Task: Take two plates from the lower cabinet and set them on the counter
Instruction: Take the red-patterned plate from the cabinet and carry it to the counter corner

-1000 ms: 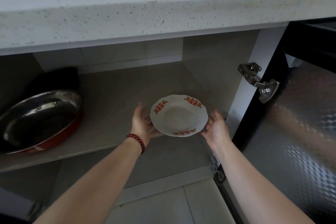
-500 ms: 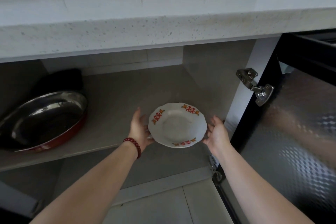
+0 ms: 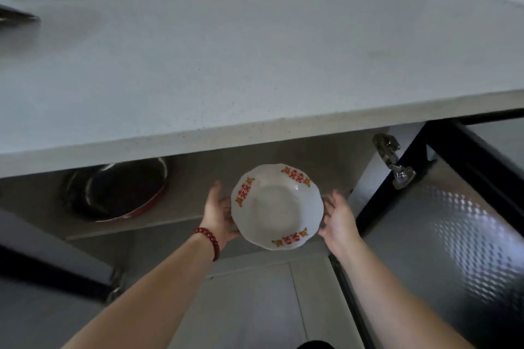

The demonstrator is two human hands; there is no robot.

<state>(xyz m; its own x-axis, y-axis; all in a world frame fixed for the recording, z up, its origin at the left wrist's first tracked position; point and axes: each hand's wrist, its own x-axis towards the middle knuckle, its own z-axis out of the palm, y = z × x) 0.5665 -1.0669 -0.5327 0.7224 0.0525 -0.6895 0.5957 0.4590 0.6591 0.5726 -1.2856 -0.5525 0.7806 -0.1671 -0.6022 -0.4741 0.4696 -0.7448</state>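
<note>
The left hand (image 3: 217,214) grasps the white plate (image 3: 276,207) at its nine o'clock rim, the right hand (image 3: 337,219) at three o'clock. The plate hangs below the counter (image 3: 255,65) edge, before the open lower cabinet (image 3: 326,159), with a pan (image 3: 119,190) at nine o'clock.

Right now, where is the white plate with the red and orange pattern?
In the head view, the white scalloped plate with red and orange motifs sits low centre, held between the left hand and right hand, below the speckled counter edge.
</note>
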